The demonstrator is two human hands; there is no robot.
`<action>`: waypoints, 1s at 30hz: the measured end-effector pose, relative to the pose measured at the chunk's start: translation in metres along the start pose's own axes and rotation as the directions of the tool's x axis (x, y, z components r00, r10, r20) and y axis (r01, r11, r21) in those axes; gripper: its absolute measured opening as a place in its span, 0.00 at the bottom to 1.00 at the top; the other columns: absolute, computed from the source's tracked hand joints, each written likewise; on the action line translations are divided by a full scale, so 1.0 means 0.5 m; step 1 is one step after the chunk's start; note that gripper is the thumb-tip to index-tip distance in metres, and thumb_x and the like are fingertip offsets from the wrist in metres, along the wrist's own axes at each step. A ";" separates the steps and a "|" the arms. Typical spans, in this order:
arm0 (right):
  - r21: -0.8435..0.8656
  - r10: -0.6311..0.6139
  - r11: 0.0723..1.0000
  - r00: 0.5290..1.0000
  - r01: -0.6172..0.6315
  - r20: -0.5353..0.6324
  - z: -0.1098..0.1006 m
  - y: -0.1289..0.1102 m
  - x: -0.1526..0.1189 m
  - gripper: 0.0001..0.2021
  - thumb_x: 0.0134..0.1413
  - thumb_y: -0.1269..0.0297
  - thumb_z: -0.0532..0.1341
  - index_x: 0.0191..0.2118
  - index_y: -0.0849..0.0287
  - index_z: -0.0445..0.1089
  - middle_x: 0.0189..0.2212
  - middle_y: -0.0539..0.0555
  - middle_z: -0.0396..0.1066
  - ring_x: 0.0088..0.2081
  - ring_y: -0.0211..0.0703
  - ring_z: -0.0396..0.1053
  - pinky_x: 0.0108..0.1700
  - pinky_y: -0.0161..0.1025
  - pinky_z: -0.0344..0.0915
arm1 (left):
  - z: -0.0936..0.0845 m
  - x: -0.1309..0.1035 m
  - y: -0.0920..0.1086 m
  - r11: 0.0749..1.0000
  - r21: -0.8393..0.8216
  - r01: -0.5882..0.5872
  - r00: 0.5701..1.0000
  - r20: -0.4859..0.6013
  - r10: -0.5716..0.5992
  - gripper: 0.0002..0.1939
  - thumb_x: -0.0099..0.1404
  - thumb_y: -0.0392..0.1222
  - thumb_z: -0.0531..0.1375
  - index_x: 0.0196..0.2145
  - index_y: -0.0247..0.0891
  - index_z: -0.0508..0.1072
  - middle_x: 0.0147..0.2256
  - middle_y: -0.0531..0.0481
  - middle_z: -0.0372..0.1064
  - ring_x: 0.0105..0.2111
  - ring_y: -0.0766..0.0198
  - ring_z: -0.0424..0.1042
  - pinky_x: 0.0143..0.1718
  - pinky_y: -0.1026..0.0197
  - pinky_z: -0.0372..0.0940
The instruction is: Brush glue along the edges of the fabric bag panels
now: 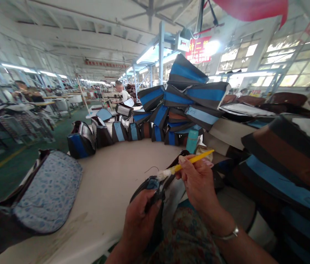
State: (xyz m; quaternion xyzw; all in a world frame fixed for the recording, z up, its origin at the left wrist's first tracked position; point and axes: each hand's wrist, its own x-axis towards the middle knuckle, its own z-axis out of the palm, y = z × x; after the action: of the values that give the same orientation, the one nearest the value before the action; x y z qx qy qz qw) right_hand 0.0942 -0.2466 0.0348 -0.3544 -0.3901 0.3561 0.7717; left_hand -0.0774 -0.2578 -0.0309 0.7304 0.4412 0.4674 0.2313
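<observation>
My right hand (197, 179) grips a yellow-handled brush (192, 160), fingers closed round the handle. Whitish bristles, clumped at the tip, touch or hover just over the edge of a dark bag piece (159, 185). That piece is held in my left hand (141, 216), thumb and fingers pinching its edge above my lap. A small blue patch shows near the pinched edge, and a pale grey lining hangs below the brush. The lower part of the piece is hidden by my hands and patterned clothing.
A blue-patterned bag (47, 194) lies at the left of the pale table (110, 172). Small striped bags (119, 131) line the far edge, with a stack (196, 95) behind. A teal bottle (192, 141) stands beyond my right hand. More striped pieces (287, 176) pile up at right.
</observation>
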 end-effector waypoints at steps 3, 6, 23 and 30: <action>0.002 -0.037 0.999 0.999 0.037 -0.026 -0.018 -0.017 -0.011 0.10 0.58 0.59 0.66 0.32 0.58 0.68 0.15 0.41 0.58 0.20 0.34 0.60 0.26 0.33 0.63 | -0.003 -0.004 -0.003 0.992 -0.018 0.125 0.992 0.003 -0.125 0.07 0.64 0.45 0.59 0.39 0.45 0.73 0.29 0.57 0.72 0.29 0.65 0.70 0.31 0.65 0.63; -0.076 -0.018 0.997 1.000 0.018 0.009 -0.026 -0.014 -0.039 0.11 0.60 0.59 0.64 0.30 0.58 0.67 0.15 0.42 0.58 0.20 0.34 0.60 0.25 0.33 0.62 | -0.005 -0.003 0.003 0.983 -0.077 0.166 0.986 0.036 -0.164 0.08 0.64 0.46 0.58 0.40 0.45 0.73 0.31 0.57 0.73 0.31 0.63 0.71 0.34 0.64 0.64; -0.306 -0.129 0.938 0.982 0.165 0.135 -0.008 0.023 -0.045 0.10 0.64 0.59 0.59 0.32 0.57 0.67 0.18 0.44 0.61 0.21 0.35 0.62 0.23 0.33 0.59 | 0.005 -0.010 0.003 0.964 -0.127 0.235 0.972 0.053 -0.230 0.10 0.62 0.49 0.60 0.39 0.43 0.73 0.32 0.55 0.73 0.31 0.62 0.71 0.34 0.63 0.65; -0.456 -0.366 0.796 0.917 0.398 0.160 -0.013 0.004 -0.054 0.04 0.64 0.67 0.58 0.35 0.55 0.67 0.24 0.46 0.65 0.23 0.34 0.64 0.26 0.32 0.61 | 0.005 -0.010 0.016 0.946 -0.166 0.280 0.960 0.036 -0.278 0.10 0.63 0.49 0.60 0.39 0.42 0.72 0.32 0.54 0.73 0.33 0.61 0.71 0.35 0.62 0.65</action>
State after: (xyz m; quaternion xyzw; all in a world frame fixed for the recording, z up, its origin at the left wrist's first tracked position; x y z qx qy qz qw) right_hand 0.0876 -0.2696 0.0210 -0.4366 -0.5537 0.0965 0.7025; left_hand -0.0729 -0.2661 -0.0285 0.6411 0.4972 0.4615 0.3589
